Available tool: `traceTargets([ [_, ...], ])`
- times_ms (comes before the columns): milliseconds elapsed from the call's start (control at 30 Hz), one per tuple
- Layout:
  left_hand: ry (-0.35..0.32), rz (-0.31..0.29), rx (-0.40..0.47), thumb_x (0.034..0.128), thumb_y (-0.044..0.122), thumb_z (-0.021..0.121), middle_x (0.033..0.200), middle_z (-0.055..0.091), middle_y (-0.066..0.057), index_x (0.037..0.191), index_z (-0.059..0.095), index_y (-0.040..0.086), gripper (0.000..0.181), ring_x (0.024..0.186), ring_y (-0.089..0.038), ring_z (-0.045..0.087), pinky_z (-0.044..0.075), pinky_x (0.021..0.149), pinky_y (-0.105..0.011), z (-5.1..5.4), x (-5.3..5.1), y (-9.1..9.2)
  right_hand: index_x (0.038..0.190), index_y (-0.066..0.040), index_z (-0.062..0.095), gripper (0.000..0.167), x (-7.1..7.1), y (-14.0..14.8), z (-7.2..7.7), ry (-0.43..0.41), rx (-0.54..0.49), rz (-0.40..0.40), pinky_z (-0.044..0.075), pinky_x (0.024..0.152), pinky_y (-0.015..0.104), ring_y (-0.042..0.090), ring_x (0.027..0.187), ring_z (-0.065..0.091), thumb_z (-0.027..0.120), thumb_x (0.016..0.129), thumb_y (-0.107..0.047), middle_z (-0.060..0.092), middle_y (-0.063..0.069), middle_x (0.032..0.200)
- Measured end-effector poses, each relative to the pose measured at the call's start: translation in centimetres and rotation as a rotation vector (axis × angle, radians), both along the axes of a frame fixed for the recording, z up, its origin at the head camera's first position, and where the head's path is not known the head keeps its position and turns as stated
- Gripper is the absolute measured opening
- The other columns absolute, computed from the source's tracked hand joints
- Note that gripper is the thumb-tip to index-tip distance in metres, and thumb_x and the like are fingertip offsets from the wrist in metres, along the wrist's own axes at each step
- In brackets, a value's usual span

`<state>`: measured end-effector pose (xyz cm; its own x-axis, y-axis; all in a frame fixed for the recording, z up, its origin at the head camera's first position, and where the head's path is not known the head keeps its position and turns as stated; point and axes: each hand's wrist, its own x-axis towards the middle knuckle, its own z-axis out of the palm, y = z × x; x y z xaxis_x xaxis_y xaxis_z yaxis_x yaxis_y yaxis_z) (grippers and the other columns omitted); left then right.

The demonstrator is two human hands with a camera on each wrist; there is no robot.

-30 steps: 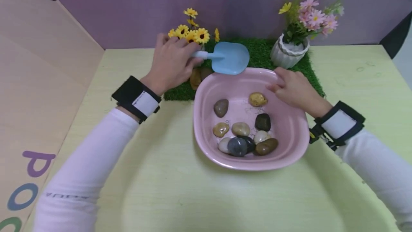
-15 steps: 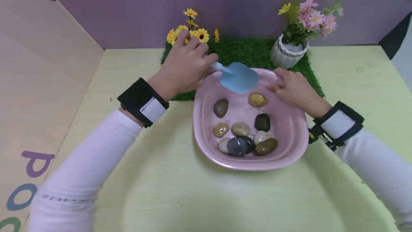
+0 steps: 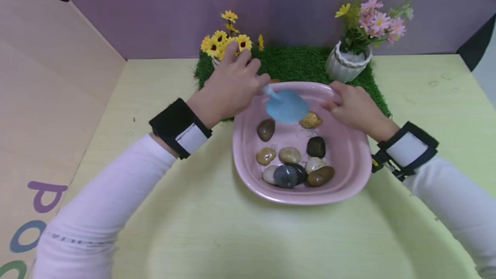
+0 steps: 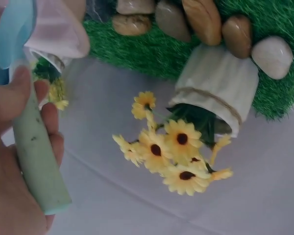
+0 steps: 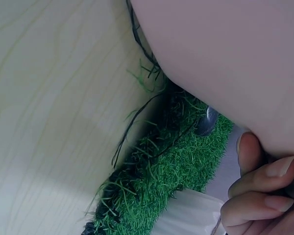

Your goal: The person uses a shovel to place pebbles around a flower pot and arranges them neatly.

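My left hand (image 3: 234, 83) grips the pale handle of a blue toy shovel (image 3: 287, 106). In the left wrist view the fingers and thumb wrap around the shovel's handle (image 4: 36, 152). The blade hangs over the far part of a pink basin (image 3: 248, 180), close to a yellow-brown stone (image 3: 311, 120) and partly covering it. At the basin's far right rim, my right hand (image 3: 354, 106) holds on, with the thumb inside and curled fingers beneath the rim in the right wrist view. Several smooth stones, among them a grey one (image 3: 286, 177) and a black one (image 3: 316, 147), lie in the basin.
Behind the basin lies a green grass mat (image 3: 298, 61). On it stand a white pot (image 3: 346, 63) with pink flowers and a second pot (image 4: 215, 85) with yellow flowers (image 3: 221, 44). Several stones (image 4: 201, 19) line the mat beside that pot. A purple wall (image 3: 162, 12) rises behind.
My left hand has brought the shovel right and toward me, from over the grass mat to over the basin, and its blade has tilted. The right hand and basin have stayed put.
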<state>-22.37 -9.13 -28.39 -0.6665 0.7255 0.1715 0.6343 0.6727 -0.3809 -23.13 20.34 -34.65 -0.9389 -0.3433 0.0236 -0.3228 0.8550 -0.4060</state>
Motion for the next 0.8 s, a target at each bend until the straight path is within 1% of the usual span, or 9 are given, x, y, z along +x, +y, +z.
traceTargets([
  [100, -0.039, 0.003, -0.052, 0.1000, 0.027, 0.056, 0.116, 0.065, -0.014, 0.127, 0.064, 0.020, 0.029, 0.108, -0.034, 0.051, 0.032, 0.106, -0.052, -0.3, 0.2, 0.5, 0.088, -0.006, 0.047, 0.024, 0.0, 0.0, 0.0, -0.003, -0.001, 0.000, 0.037, 0.051, 0.033, 0.022, 0.055, 0.047, 0.060, 0.096, -0.025, 0.041, 0.006, 0.062],
  [200, -0.053, -0.021, -0.061, 0.1000, 0.033, 0.054, 0.117, 0.066, -0.013, 0.127, 0.066, 0.021, 0.032, 0.107, -0.033, 0.052, 0.033, 0.106, -0.051, -0.9, 0.5, 1.1, 0.089, -0.006, 0.047, 0.024, 0.0, 0.0, 0.0, -0.008, -0.001, 0.001, 0.038, 0.050, 0.033, 0.022, 0.055, 0.048, 0.060, 0.096, -0.025, 0.041, 0.006, 0.062],
  [333, -0.042, -0.069, -0.046, 0.0999, 0.039, 0.054, 0.117, 0.068, -0.010, 0.117, 0.071, 0.017, 0.033, 0.108, -0.032, 0.054, 0.033, 0.106, -0.050, -1.8, 0.7, 1.8, 0.088, -0.006, 0.047, 0.025, 0.0, 0.0, -0.1, -0.009, -0.001, 0.000, 0.038, 0.051, 0.033, 0.022, 0.055, 0.049, 0.060, 0.096, -0.026, 0.042, 0.006, 0.062],
  [400, -0.034, -0.077, -0.054, 0.1001, 0.041, 0.053, 0.114, 0.069, -0.009, 0.112, 0.072, 0.017, 0.032, 0.107, -0.032, 0.053, 0.032, 0.105, -0.049, -2.1, 0.8, 2.1, 0.088, -0.007, 0.046, 0.025, 0.0, 0.0, -0.1, -0.008, -0.003, -0.003, 0.038, 0.051, 0.033, 0.022, 0.056, 0.048, 0.060, 0.096, -0.026, 0.042, 0.006, 0.062],
  [467, -0.030, -0.076, -0.065, 0.1007, 0.038, 0.053, 0.112, 0.069, -0.008, 0.109, 0.073, 0.018, 0.029, 0.106, -0.031, 0.051, 0.032, 0.104, -0.049, -2.3, 0.9, 2.1, 0.088, -0.007, 0.046, 0.026, 0.0, 0.0, -0.1, -0.008, -0.005, -0.005, 0.038, 0.051, 0.033, 0.022, 0.056, 0.048, 0.060, 0.096, -0.026, 0.041, 0.006, 0.062],
  [600, -0.045, -0.085, -0.069, 0.1001, 0.033, 0.055, 0.114, 0.069, -0.008, 0.113, 0.073, 0.022, 0.025, 0.106, -0.030, 0.048, 0.032, 0.100, -0.047, -2.5, 0.8, 2.0, 0.087, -0.007, 0.046, 0.026, 0.0, 0.1, -0.2, -0.012, -0.004, -0.006, 0.038, 0.050, 0.032, 0.021, 0.055, 0.047, 0.060, 0.096, -0.026, 0.041, 0.005, 0.062],
  [700, -0.056, -0.106, -0.068, 0.0994, 0.028, 0.056, 0.116, 0.068, -0.009, 0.116, 0.072, 0.023, 0.024, 0.106, -0.029, 0.046, 0.032, 0.098, -0.047, -2.7, 0.6, 1.7, 0.087, -0.007, 0.046, 0.026, 0.0, 0.1, -0.1, -0.013, -0.003, -0.007, 0.038, 0.050, 0.032, 0.021, 0.055, 0.048, 0.060, 0.096, -0.026, 0.041, 0.006, 0.063],
  [733, -0.054, -0.115, -0.068, 0.0995, 0.025, 0.056, 0.116, 0.068, -0.009, 0.117, 0.071, 0.023, 0.023, 0.106, -0.029, 0.046, 0.031, 0.097, -0.047, -2.9, 0.5, 1.6, 0.088, -0.006, 0.046, 0.025, 0.0, 0.0, -0.1, -0.011, -0.003, -0.006, 0.038, 0.050, 0.032, 0.021, 0.055, 0.049, 0.060, 0.096, -0.026, 0.042, 0.006, 0.063],
  [800, -0.042, -0.137, -0.067, 0.0991, 0.026, 0.056, 0.117, 0.067, -0.008, 0.118, 0.070, 0.024, 0.024, 0.105, -0.029, 0.045, 0.031, 0.096, -0.047, -3.2, 0.3, 1.3, 0.088, -0.006, 0.047, 0.025, 0.0, 0.0, -0.1, -0.009, -0.002, -0.006, 0.038, 0.050, 0.032, 0.022, 0.055, 0.049, 0.061, 0.096, -0.025, 0.042, 0.006, 0.063],
])
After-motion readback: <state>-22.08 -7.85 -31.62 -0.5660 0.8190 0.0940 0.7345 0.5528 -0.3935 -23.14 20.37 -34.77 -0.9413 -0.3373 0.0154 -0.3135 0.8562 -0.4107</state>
